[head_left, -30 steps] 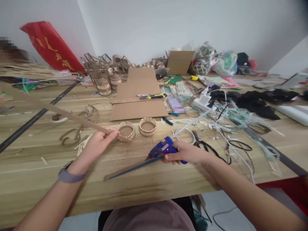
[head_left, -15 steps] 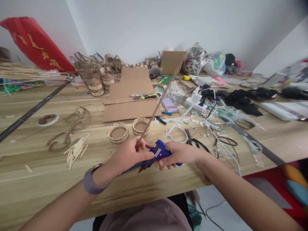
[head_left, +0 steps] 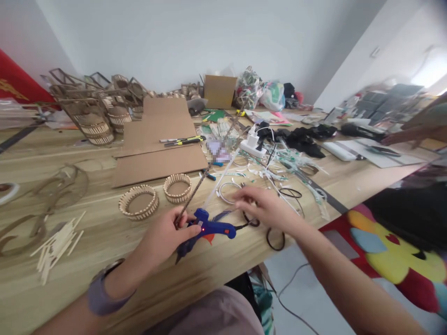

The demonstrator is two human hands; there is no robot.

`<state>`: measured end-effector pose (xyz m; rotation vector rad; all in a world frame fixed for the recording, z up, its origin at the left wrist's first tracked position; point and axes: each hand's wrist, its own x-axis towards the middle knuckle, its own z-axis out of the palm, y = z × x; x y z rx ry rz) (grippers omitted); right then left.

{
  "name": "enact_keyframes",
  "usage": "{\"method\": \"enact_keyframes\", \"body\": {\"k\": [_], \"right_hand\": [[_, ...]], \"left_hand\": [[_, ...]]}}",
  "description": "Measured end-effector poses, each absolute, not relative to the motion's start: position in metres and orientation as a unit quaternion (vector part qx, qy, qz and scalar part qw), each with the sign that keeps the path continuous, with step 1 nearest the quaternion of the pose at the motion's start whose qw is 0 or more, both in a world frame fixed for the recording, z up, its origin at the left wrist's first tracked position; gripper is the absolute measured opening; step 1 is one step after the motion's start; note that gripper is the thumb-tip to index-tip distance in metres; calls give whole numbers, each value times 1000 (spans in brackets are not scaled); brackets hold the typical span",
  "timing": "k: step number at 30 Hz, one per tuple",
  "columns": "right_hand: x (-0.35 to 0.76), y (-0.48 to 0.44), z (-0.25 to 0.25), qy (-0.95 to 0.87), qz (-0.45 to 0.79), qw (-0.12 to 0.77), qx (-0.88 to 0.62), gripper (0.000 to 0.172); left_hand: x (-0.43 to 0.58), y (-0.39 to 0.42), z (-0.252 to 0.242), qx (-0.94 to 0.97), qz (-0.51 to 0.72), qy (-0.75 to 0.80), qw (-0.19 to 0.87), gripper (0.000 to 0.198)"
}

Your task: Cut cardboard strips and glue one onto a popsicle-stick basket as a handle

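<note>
My left hand point(head_left: 164, 237) is closed around a blue glue gun point(head_left: 206, 228) and a thin brown strip point(head_left: 199, 186). The strip slants up and away from the fingers. The gun's nozzle points down toward the table's front edge, a red light shows on its side, and a white glue stick point(head_left: 220, 177) sticks out of its back. Off the gun's handle, my right hand point(head_left: 263, 207) hovers with fingers apart and slightly bent. Under it are dark scissors handles point(head_left: 252, 222), partly hidden. Two round slatted baskets point(head_left: 138, 202) point(head_left: 177, 188) stand beyond my left hand.
Cardboard sheets point(head_left: 160, 163) carry utility knives point(head_left: 183, 141). Wooden sticks point(head_left: 57, 249) lie at left, with finished baskets point(head_left: 94, 128) behind. A white power strip point(head_left: 253, 146), cables and plastic scraps spread to the right. Another person's arm point(head_left: 415, 132) shows at far right.
My right hand has let go of the glue gun and moved right, over the scissors. My left hand now holds the gun alone, with the strip. The view has turned right.
</note>
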<state>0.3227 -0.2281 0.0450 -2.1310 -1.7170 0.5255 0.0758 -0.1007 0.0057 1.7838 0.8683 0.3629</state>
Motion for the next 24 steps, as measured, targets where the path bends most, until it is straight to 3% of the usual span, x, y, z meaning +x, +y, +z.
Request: {"method": "enact_keyframes", "body": {"k": [2, 6, 10, 13, 15, 17, 20, 22, 24], "right_hand": [[352, -251, 49, -540, 109, 71, -831, 24], [391, -287, 34, -449, 91, -18, -889, 10], [396, -302, 21, -432, 92, -35, -897, 22], [390, -319, 45, -472, 128, 60, -870, 36], [382, -333, 73, -496, 186, 257, -808, 50], [368, -344, 95, -530, 294, 327, -725, 51], [341, -346, 83, -574, 547, 129, -596, 30], [325, -344, 42, -546, 559, 63, -620, 14], [314, -345, -10, -508, 526, 55, -680, 23]], "left_hand": [[74, -99, 5, 749, 144, 365, 534, 46], [75, -98, 5, 737, 141, 349, 561, 47], [78, -97, 5, 737, 156, 356, 554, 47], [80, -96, 6, 721, 162, 364, 567, 48], [82, -95, 8, 701, 172, 372, 583, 49], [85, -95, 10, 680, 188, 375, 602, 49], [90, -97, 13, 652, 199, 374, 629, 51], [91, -98, 16, 647, 199, 374, 634, 52], [91, -100, 20, 657, 197, 371, 626, 51]]}}
